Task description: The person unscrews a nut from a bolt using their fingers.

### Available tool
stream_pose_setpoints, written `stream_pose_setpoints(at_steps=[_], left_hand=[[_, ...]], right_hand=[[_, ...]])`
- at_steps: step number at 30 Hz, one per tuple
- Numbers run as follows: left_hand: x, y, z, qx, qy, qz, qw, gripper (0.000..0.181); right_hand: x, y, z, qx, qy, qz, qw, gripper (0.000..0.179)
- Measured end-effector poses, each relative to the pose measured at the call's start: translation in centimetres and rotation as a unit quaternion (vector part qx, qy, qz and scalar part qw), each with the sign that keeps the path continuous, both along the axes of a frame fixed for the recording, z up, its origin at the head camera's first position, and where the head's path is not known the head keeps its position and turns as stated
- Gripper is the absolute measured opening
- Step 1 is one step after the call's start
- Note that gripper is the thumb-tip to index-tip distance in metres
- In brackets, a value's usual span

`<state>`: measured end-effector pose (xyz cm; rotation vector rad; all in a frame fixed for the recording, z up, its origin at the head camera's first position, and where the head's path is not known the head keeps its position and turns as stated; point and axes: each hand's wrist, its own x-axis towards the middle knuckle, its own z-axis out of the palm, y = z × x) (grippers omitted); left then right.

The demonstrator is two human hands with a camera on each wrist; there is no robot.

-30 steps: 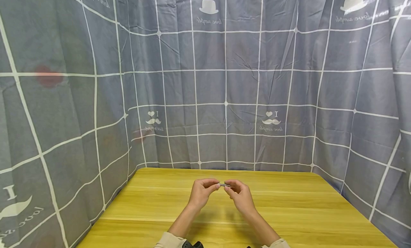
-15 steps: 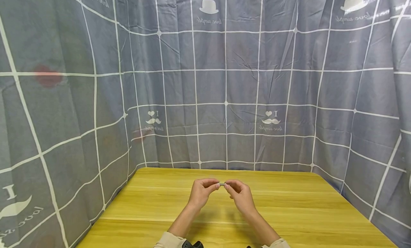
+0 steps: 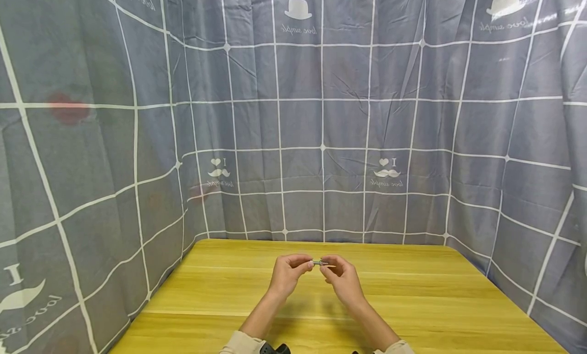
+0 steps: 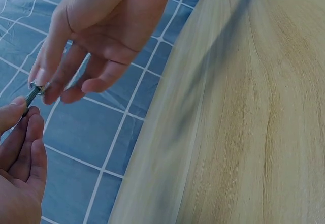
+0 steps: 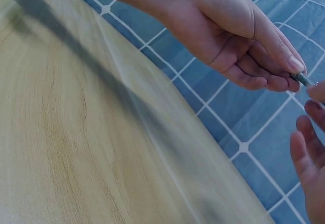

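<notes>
A small metal bolt [image 3: 316, 263] is held level between the two hands, above the table. My left hand [image 3: 286, 277] pinches one end of it between thumb and fingertips, hiding that end. In the left wrist view the threaded shank [image 4: 31, 97] runs out from that pinch to a shiny nut [image 4: 38, 88]. Thumb and fingertips of my right hand [image 3: 345, 280] are around the nut, the other fingers loosely curled. The right wrist view shows the left thumb on the bolt's end, with the right fingertips close by at the picture's edge.
Beneath the hands lies a yellow wood-grain table [image 3: 220, 277]. Grey curtains [image 3: 300, 125] with white grid lines stand around its back and sides. Dark straps or devices [image 3: 275, 349] show at the wrists near the sleeves.
The right thumb and fingertips close over the nut half a second ago, then part slightly, so the nut shows again. The left hand stays in place.
</notes>
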<state>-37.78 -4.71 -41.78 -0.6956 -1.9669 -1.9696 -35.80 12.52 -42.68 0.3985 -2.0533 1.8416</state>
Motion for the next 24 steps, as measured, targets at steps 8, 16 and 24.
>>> stream_pose_setpoints(at_steps=[8, 16, 24], left_hand=[[-0.13, 0.02, 0.03, -0.01, -0.007, 0.004, 0.9999, 0.012], [-0.07, 0.0, 0.01, -0.012, -0.013, 0.008, 0.9998, 0.011], [-0.01, 0.0, 0.07, -0.009, -0.016, 0.008, 0.9998, 0.013]], right_hand=[[-0.14, -0.01, -0.11, 0.015, 0.0, -0.017, 0.9998, 0.015], [-0.05, 0.19, -0.04, -0.006, 0.0, 0.003, 1.0, 0.021], [-0.1, 0.26, -0.04, 0.009, 0.008, 0.004, 0.9999, 0.022]])
